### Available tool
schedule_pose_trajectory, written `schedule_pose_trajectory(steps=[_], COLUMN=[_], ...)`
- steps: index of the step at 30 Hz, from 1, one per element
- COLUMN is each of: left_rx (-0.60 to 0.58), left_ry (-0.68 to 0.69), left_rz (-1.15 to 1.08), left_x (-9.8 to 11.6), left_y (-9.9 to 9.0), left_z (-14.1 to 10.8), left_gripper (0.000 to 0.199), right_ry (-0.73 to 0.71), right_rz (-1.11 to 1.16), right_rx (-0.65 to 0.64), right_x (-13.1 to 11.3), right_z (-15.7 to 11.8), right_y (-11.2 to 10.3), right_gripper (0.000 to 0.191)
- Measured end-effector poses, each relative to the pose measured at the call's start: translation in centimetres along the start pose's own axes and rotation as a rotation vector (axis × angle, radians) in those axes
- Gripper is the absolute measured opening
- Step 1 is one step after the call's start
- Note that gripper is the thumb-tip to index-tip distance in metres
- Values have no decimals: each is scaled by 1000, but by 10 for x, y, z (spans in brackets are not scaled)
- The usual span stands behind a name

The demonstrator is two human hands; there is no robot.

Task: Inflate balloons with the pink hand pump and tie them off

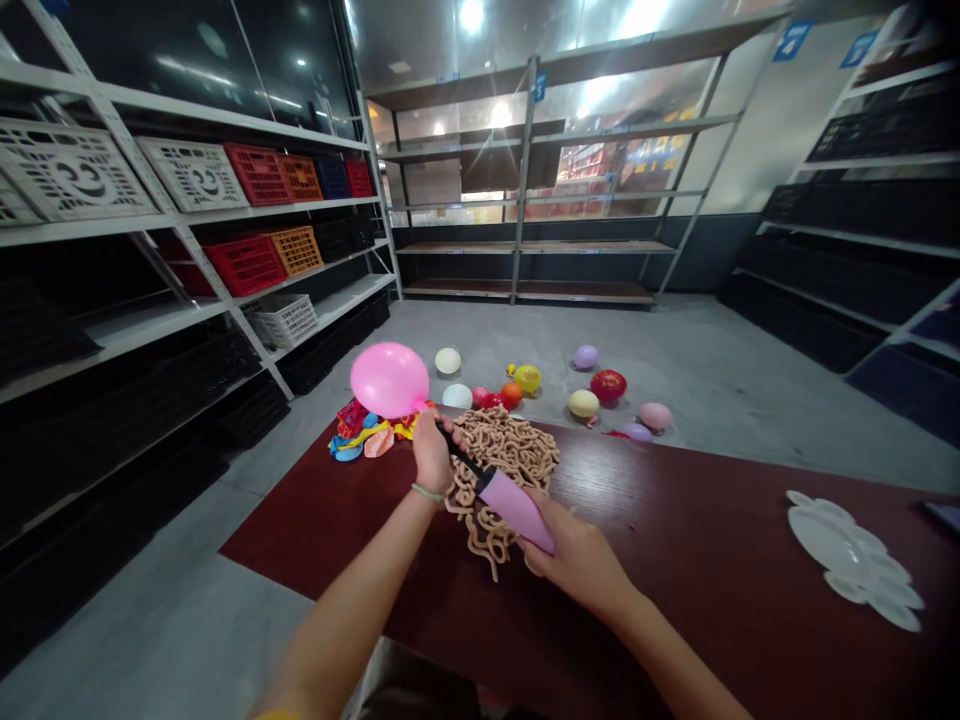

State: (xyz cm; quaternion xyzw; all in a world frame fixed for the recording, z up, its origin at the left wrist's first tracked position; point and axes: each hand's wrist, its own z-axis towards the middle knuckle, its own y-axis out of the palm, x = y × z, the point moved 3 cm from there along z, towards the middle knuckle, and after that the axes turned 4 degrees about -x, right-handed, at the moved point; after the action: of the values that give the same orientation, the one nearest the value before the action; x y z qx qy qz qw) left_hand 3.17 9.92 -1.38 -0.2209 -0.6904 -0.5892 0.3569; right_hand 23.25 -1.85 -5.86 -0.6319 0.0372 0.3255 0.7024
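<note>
A swollen pink balloon [390, 380] sits at the tip of a hand pump with a black front end and a pink body [517, 508]. My left hand [433, 450] is closed around the balloon's neck and the pump's nozzle end. Wrapped round the pink body is my right hand [566, 545]. Beneath the pump, a heap of tan, worm-like strands [510, 450] lies on the dark red table [675, 520]. Limp, uninflated balloons in several colours [364, 432] lie left of the heap, just under the pink balloon.
Beyond the table, several inflated balloons rest on the grey floor, among them a red balloon [608, 386] and a yellow balloon [527, 379]. A white scalloped plate [847, 555] lies at the table's right. Shelving with plastic crates [255, 175] stands left.
</note>
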Motion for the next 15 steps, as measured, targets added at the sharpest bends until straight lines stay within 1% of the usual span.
schedule_pose_trajectory(steps=[2,4,6,7,8,10,15], left_rx=[-29,-29,-13,-5,2,2,-80], left_ry=[104,166,207,224,235,227,127], left_rz=[27,34,18,2,-17,-51,-20], left_x=[27,48,59,60,58,46,-8], left_y=[-1,-4,-5,-5,-4,0,23], left_z=[16,29,35,36,36,30,-2], left_gripper=[19,21,23,24,25,27,27], right_ry=[-37,-65,-61,-45,-26,10,99], right_rz=[17,19,0,-16,-32,-48,8], right_rx=[-2,-7,0,8,17,35,82], right_x=[0,0,0,1,1,2,5], right_z=[0,1,1,2,2,2,0], right_y=[-1,-3,-4,-5,-5,-5,-3], right_gripper=[60,60,59,58,57,55,55])
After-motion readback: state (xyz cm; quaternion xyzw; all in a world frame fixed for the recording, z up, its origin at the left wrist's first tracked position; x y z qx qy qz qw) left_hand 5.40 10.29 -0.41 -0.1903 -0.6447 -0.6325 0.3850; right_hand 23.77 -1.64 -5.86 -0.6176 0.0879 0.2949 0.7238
